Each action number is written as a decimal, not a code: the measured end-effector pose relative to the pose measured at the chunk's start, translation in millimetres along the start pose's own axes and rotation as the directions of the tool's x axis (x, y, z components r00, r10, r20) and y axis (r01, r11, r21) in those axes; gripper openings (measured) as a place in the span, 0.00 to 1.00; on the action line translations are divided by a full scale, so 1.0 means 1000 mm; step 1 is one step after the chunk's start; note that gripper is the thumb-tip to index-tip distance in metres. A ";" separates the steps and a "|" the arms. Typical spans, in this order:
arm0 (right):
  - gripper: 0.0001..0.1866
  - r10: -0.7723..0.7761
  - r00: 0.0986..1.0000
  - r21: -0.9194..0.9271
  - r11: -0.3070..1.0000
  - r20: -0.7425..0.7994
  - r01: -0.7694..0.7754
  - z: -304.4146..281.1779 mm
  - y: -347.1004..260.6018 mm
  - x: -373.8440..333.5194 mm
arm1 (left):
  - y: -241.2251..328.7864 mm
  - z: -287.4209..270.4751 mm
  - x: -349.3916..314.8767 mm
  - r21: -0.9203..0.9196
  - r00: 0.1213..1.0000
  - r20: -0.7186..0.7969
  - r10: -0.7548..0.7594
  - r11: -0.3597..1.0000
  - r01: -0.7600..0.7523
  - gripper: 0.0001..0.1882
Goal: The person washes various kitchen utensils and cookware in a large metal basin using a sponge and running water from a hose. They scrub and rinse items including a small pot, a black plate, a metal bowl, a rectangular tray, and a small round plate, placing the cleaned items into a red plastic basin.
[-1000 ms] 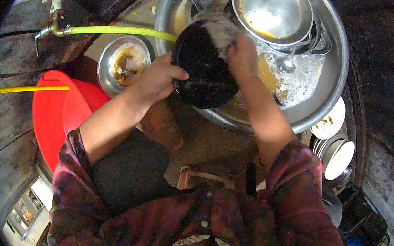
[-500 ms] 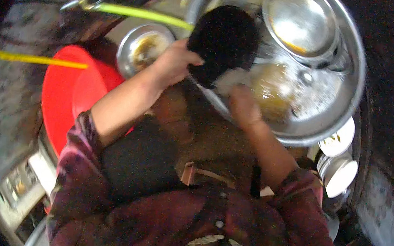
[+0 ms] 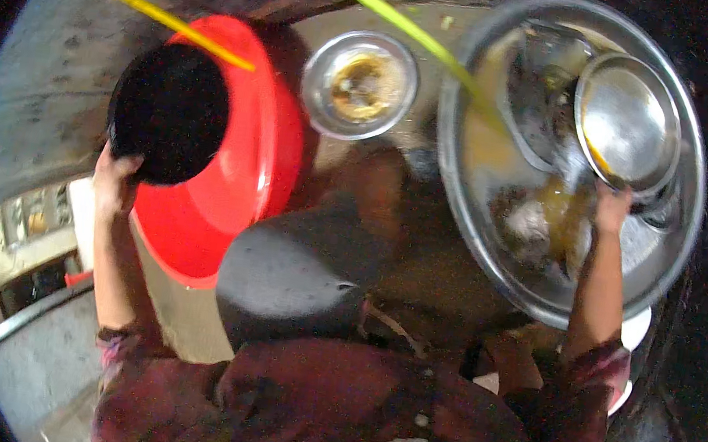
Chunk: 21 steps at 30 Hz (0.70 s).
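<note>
My left hand (image 3: 114, 183) grips a round black pan (image 3: 170, 112) over the red plastic basin (image 3: 241, 172) at ten o'clock, while my right hand (image 3: 612, 208) pinches a steel plate (image 3: 627, 122) among unwashed dishes in the wide steel tub (image 3: 464, 190).

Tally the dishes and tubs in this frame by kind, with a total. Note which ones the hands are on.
Black round pan, held by the left hand over the tub: 1
Red plastic tub: 1
Large steel basin: 1
Steel plate inside the basin, touched by the right hand: 1
Small steel bowl with yellowish residue: 1
Total: 5
</note>
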State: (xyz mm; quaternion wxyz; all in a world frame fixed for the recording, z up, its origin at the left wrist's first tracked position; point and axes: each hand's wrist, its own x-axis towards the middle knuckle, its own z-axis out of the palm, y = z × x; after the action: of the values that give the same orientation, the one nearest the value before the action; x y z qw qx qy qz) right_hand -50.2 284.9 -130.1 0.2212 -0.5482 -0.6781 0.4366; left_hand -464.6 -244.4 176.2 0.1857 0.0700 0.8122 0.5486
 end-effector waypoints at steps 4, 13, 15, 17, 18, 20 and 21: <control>0.18 0.392 0.917 0.540 0.788 -0.072 -0.295 -0.006 0.045 0.034 | -0.113 -0.075 0.022 0.419 0.985 -0.171 -0.038 0.902 0.107 0.20; 0.04 0.716 0.665 0.753 0.313 0.214 -0.579 -0.027 -0.024 0.028 | -0.292 -0.009 0.017 0.844 0.980 -0.079 -0.185 0.511 0.164 0.09; 0.03 0.699 0.662 0.749 0.280 0.269 -0.600 -0.024 -0.029 0.021 | -0.299 -0.011 0.013 0.833 0.958 -0.105 -0.267 0.503 0.231 0.10; 0.03 0.673 0.625 0.757 0.147 0.395 -0.636 -0.018 -0.027 0.011 | -0.309 -0.021 0.016 0.858 0.935 -0.119 -0.333 0.439 0.266 0.11; 0.03 0.653 0.608 0.745 0.100 0.452 -0.660 -0.013 -0.027 0.005 | -0.316 -0.028 0.014 0.867 0.930 -0.111 -0.351 0.424 0.263 0.12; 0.04 0.617 0.617 0.741 0.079 0.488 -0.666 -0.011 -0.015 -0.012 | -0.317 -0.022 0.020 0.892 0.940 -0.002 -0.341 0.424 0.155 0.12; 0.03 0.628 0.582 0.748 0.000 0.517 -0.664 -0.014 -0.008 -0.021 | -0.318 -0.019 0.023 0.900 0.943 0.067 -0.325 0.427 0.083 0.12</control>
State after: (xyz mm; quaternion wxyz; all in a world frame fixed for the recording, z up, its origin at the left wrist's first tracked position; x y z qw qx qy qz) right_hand -37.5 269.7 -112.9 0.2413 -0.5710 0.0030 0.7847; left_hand -464.5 -377.1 -113.9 0.2801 0.1202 0.9524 0.0051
